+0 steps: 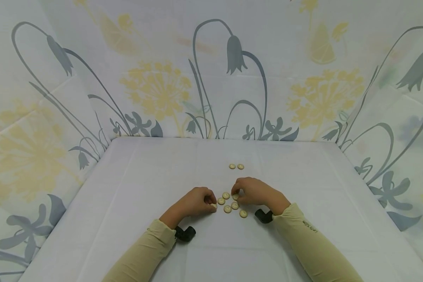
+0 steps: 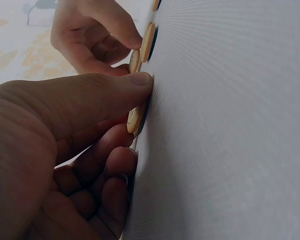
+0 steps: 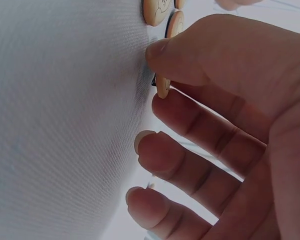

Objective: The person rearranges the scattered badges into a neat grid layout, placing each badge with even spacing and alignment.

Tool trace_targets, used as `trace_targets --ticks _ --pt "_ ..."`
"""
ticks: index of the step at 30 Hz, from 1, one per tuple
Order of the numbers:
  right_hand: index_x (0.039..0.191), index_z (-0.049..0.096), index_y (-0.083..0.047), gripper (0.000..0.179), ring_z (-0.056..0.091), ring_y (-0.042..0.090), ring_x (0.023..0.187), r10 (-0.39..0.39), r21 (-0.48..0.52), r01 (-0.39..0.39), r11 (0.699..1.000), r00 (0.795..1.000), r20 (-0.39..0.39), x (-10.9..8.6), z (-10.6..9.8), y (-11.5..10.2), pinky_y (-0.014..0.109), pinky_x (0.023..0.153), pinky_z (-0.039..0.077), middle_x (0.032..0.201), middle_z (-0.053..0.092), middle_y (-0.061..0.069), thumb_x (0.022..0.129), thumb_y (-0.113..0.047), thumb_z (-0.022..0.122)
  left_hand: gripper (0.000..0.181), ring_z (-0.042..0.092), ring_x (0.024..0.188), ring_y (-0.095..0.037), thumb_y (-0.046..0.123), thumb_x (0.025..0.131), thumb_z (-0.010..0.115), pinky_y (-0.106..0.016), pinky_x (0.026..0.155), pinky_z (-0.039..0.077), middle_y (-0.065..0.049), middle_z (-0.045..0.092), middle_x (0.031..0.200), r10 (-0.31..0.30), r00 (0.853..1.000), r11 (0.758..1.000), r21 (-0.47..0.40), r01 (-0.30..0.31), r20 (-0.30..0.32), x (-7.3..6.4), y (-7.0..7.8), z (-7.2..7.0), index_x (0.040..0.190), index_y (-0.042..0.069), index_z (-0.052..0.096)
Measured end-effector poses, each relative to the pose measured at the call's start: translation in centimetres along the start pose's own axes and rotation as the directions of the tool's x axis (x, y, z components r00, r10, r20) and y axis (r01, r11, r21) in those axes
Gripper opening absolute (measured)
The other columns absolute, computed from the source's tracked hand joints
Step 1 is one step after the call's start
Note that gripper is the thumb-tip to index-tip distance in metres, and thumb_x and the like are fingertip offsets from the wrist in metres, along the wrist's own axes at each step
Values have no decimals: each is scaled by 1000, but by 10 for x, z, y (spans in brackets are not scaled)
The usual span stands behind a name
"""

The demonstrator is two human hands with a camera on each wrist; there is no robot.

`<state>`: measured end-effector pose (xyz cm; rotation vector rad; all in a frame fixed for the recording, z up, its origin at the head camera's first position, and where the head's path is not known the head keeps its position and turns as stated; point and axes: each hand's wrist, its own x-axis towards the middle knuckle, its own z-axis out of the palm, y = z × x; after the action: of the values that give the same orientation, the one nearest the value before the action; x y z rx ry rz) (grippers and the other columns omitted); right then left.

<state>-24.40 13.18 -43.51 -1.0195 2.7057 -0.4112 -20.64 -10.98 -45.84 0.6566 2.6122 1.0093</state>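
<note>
My left hand (image 1: 197,201) pinches a small round wooden disc (image 2: 135,119) between thumb and index finger, low at the white tabletop. Its other fingers are curled beneath in the left wrist view. To the right, my right hand (image 1: 256,191) has thumb and index finger on a second wooden disc (image 3: 163,87), with the remaining fingers loosely bent. Both discs are partly hidden by the thumbs. Between the hands lie several more pale discs, among them one disc (image 1: 227,209) with dark marks on its face and another disc (image 1: 243,214) nearest the front.
Farther back, two discs sit side by side, a left one (image 1: 232,166) and a right one (image 1: 241,166). White cloth covers the table (image 1: 155,168). A floral curtain (image 1: 211,98) encloses its back and sides. Black wrist devices (image 1: 185,234) show at both cuffs.
</note>
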Motion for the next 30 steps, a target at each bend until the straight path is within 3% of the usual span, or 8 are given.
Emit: trace_targets --ticks 23,30 --pt "99 73 -16 13 59 13 84 -19 33 22 999 996 -83 8 -3 5 31 79 49 92 62 -8 87 -20 69 14 57 78 -7 21 81 78 -25 72 48 6 63 83 7 1000 1000 8 -7 1 0 -1 0 89 13 70" --pt "103 73 -18 16 60 11 88 0 33 4 999 994 -110 12 -3 7 32 83 49 95 64 -9 87 -20 69 14 57 78 -7 22 82 77 -25 72 48 6 63 83 -6 1000 1000 9 6 2 0 0 0 89 14 69"
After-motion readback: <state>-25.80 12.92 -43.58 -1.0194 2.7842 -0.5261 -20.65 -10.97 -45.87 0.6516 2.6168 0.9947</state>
